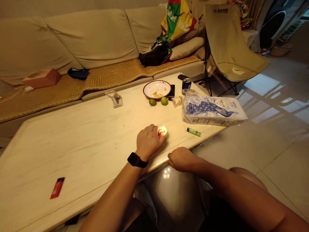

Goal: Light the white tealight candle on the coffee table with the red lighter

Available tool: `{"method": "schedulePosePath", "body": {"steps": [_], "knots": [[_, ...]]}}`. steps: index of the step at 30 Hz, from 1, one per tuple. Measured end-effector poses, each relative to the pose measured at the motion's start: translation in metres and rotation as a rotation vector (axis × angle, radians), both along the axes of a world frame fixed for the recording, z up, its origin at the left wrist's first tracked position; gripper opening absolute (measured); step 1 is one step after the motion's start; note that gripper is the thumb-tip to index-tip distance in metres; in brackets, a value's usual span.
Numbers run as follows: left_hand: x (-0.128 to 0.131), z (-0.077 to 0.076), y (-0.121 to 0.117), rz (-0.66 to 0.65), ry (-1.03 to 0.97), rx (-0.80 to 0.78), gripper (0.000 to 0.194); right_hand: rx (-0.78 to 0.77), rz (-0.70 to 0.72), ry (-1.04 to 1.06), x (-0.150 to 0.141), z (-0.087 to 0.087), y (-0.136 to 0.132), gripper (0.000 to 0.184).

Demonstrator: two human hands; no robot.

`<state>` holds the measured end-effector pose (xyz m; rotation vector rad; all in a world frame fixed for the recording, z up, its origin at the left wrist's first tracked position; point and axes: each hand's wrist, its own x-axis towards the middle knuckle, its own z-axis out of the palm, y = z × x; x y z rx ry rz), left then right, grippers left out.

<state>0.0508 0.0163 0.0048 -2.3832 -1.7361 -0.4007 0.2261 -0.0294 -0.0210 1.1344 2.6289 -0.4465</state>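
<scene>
Already lit: a small flame just past the curled fingers of the left hand, near the front edge of the bench at frame centre. Pinched tight in those fingers, what looks like a red lighter, mostly hidden, with the flame rising at its tip. On the same wrist, a black watch. Just to the lower right, at the bench edge, the right hand, its fingers curled narrow, nothing visible in them. Lying apart from both hands and unlit, a second red lighter at lower left and a green lighter at right, the latter near a blue-printed pack of tissues. Farther up the bench, two limes beside a white plate with food scraps, a blue can just behind — and beyond, a beige sofa across the upper left.
</scene>
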Motion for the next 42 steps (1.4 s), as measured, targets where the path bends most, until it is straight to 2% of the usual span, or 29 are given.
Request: {"method": "schedulePosePath", "body": {"steps": [10,23,42], "knots": [[-0.016,0.002,-0.007,0.066,-0.116,0.078,0.029,0.015,0.007,0.002,0.000,0.000,0.000,0.040],[-0.050,-0.002,-0.012,0.153,-0.170,0.040,0.028,-0.008,-0.008,-0.014,0.000,0.003,0.002,0.039],[-0.053,-0.001,-0.013,0.160,-0.177,0.025,0.028,-0.014,-0.005,-0.026,0.000,0.001,0.002,0.042]]}}
